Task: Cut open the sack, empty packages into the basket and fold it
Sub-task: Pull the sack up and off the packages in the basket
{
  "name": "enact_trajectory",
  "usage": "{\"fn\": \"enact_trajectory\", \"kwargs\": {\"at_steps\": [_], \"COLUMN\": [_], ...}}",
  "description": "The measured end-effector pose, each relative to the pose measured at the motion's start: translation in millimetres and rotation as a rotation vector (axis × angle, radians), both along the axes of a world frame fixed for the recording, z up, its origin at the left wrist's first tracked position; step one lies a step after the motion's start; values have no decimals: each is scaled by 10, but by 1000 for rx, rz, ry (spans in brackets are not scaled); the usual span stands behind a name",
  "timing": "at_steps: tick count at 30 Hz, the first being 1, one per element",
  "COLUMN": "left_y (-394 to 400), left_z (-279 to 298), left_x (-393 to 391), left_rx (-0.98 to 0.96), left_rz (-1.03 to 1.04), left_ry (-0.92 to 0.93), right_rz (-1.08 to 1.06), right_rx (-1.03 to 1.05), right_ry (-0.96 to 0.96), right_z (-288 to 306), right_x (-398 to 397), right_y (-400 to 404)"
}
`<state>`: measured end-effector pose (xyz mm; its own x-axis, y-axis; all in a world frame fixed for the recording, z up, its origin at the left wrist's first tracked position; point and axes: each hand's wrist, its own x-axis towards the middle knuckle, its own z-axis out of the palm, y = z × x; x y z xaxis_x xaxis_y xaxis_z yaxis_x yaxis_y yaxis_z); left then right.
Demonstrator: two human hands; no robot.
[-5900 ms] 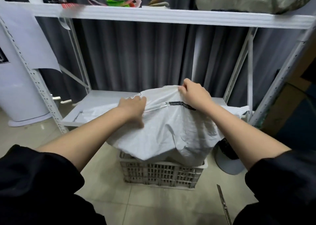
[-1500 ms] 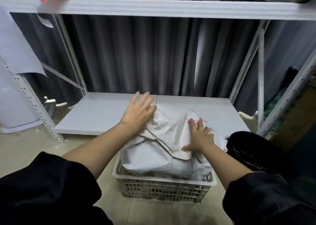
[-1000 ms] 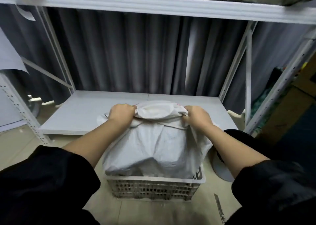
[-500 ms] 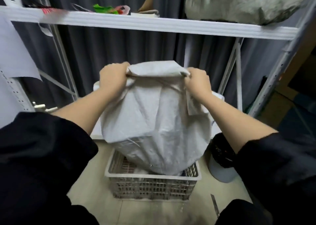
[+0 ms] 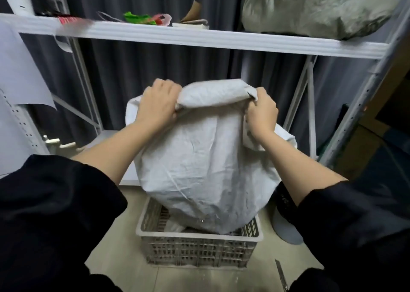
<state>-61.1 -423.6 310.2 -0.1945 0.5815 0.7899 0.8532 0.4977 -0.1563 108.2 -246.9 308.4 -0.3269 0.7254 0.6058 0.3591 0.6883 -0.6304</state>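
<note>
Two hands: both of yours grip the sack's upper end, level with each other at frame centre.
Basket: the pale slotted plastic basket (image 5: 199, 247) sits on the floor at lower centre, straight under the load.
Sack: the white woven plastic sack (image 5: 204, 169) hangs upright, long axis vertical, with its bulging lower end dipping inside the basket rim; whether its mouth faces down cannot be seen.
Left hand: your left hand (image 5: 158, 104) is curled tight round the bunched top corner.
Right hand: your right hand (image 5: 261, 113) is curled round the opposite corner, equally near.
Next move: probably lift straight up and shake, so that the contents fall downward, away from your fingers.
Shelf: the white metal shelf (image 5: 199, 36) crosses the upper frame above the sack.
</note>
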Motion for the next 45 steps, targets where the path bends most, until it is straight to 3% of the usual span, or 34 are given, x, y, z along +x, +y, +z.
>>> {"fn": "enact_trajectory", "kwargs": {"at_steps": [2, 4, 7, 8, 14, 16, 18, 21, 23, 26, 28, 30, 32, 36, 38, 42, 45], "left_y": [-81, -100, -17, 10, -41, 19, 63, 50, 53, 103, 111, 84, 56, 58, 93, 165, 181], "left_z": [-112, -210, -224, -214, -468, -628, -749, -911, -986, -1015, -994, -988, -1019, -1060, -1085, -980, -705], "left_x": [-107, -75, 132, 175, 103, 100, 89, 29, 23, 54, 67, 71, 63, -18, -9, 81, 81], "left_rx": [-254, -349, -160, -122, -611, -606, -559, -517, -494, -447, -431, -410, -403, -388, -390, -563, -485], "left_rz": [-116, -194, -426, -445, -19, 105, 208, 264, 254, 206, 155, 42, -119, -268, -218, 156, 223], "left_ry": [44, -156, -924, -1044, -919, -727, -603, -608, -569, -520, -468, -377, -195, 83, 50, -346, -358], "right_rz": [18, 39, 54, 59, 307, 430, 559, 737, 758, 734, 544, 342, 284, 280, 237, 184, 160], "right_rx": [-59, -103, -179, -204, -289, -235, -204, -555, -640, -412, -153, 21, 92, -20, -40, 145, 230], "right_ry": [33, 76, 150, 171, 196, 32, -254, -505, -609, -816, -965, -929, -900, -889, -845, -763, -591], "right_z": [-69, -194, -374, -403, -457, -448, -428, -344, -385, -607, -826, -997, -1128, -1293, -1324, -1181, -892], "right_x": [4, 14, 29, 33, 136, 192, 258, 367, 373, 260, 175, 136, 93, -68, -124, -106, -133], "right_y": [59, 10, -89, -86, -127, -97, 19, 171, 238, 297, 282, 218, 206, 225, 163, 35, 26]}}
